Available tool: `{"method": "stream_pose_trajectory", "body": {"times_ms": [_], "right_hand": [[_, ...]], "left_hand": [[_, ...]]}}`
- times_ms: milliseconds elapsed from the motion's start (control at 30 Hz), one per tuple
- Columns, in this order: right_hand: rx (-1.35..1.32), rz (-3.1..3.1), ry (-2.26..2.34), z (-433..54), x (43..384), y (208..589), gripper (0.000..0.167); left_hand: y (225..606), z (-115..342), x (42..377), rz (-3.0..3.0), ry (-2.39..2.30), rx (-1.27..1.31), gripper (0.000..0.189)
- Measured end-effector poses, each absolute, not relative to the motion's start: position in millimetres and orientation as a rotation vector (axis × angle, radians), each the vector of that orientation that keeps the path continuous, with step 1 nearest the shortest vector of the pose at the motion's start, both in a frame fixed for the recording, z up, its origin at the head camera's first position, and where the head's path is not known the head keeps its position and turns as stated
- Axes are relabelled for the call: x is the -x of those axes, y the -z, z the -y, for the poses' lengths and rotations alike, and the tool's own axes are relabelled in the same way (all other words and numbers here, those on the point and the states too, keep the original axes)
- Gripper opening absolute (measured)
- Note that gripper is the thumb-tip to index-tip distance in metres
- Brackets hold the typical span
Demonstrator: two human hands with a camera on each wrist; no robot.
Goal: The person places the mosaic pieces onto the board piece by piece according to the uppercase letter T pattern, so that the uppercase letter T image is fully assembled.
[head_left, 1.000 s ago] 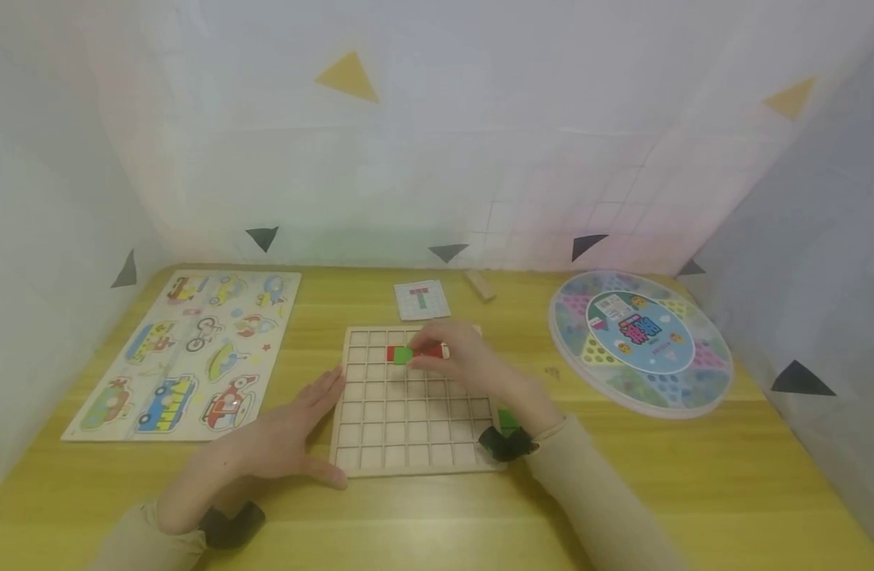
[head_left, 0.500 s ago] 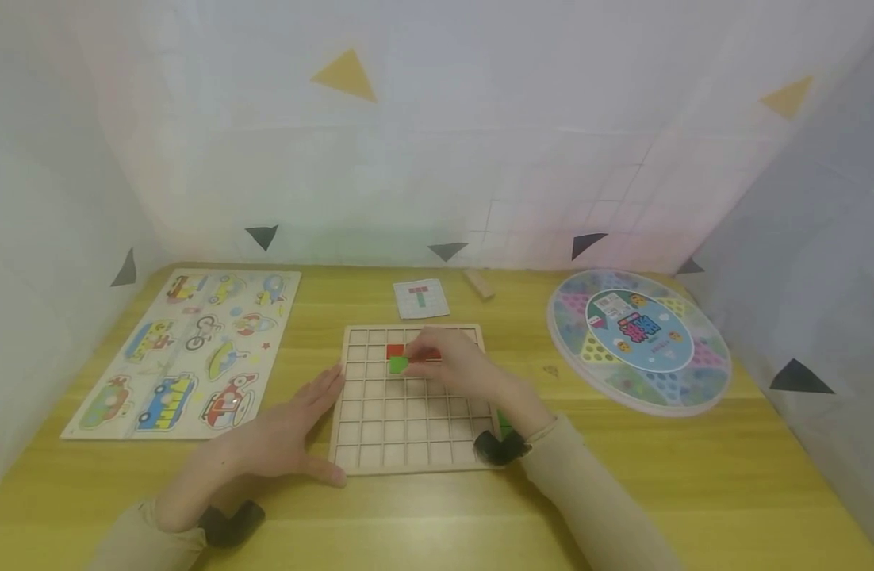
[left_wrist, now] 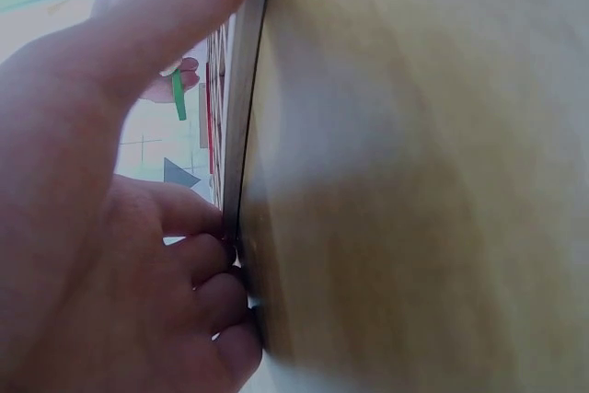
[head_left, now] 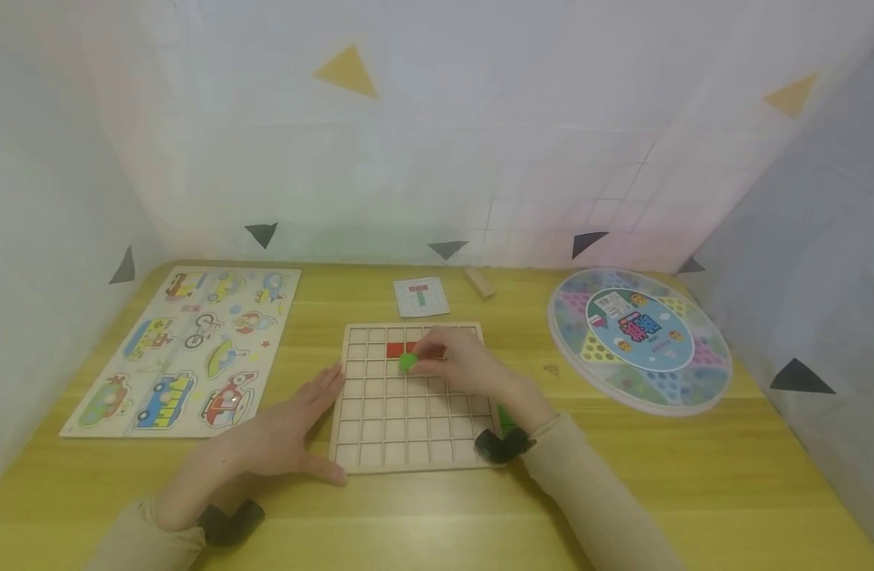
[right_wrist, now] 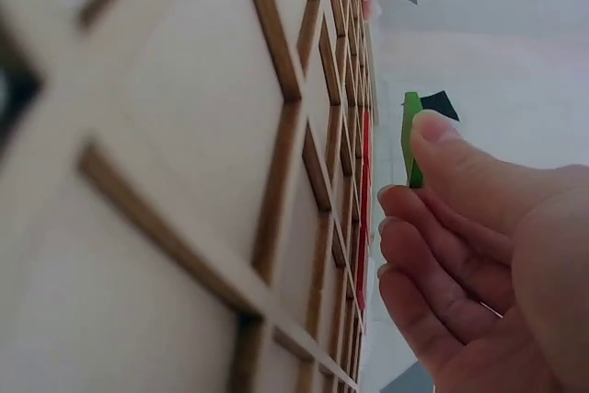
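Note:
In the head view a wooden grid board (head_left: pixel 373 432) lies flat on the table, a row of red tiles (head_left: pixel 395 350) in its upper part. My right hand (head_left: pixel 469 366) covers some of that row. Between thumb and fingers it pinches a small green tile (head_left: pixel 408 362); the right wrist view shows this green tile (right_wrist: pixel 409 140) apart from the board's surface. My left hand (head_left: pixel 283 436) lies at the board's left side, thumb spread toward the near corner. Its fingers (left_wrist: pixel 221 301) touch the board's edge in the left wrist view. More green pieces (head_left: pixel 506 416) show partly behind the right wrist.
Behind the board lie a card (head_left: pixel 421 298) with a red and green T pattern and a small wooden block (head_left: pixel 479 282). A vehicle picture puzzle (head_left: pixel 187 353) is at the left, a round game board (head_left: pixel 640 341) at the right. White sheeting (head_left: pixel 437 143) encloses the table.
The green tile has moved slightly nearer from over the red row, then a little right, and has tilted in the right hand's pinch. The left hand stays in place.

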State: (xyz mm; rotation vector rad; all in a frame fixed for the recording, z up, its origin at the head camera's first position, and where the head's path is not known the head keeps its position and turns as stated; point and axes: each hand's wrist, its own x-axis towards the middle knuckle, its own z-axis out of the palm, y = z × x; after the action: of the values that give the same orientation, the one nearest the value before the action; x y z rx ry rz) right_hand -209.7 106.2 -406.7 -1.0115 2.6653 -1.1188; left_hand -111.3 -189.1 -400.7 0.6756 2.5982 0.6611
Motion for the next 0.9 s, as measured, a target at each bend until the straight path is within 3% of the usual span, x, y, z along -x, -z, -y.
{"method": "stream_pose_trajectory", "body": {"times_ms": [300, 900], "right_hand": [[0.962, -2.690, 1.133, -109, 207, 394, 0.020], [0.817, -2.640, 1.009, -113, 214, 407, 0.020]], "left_hand": [[403, 190, 112, -2.607, -0.656, -0.683, 0.136], [403, 190, 112, -2.599, -0.679, -0.679, 0.135]]}}
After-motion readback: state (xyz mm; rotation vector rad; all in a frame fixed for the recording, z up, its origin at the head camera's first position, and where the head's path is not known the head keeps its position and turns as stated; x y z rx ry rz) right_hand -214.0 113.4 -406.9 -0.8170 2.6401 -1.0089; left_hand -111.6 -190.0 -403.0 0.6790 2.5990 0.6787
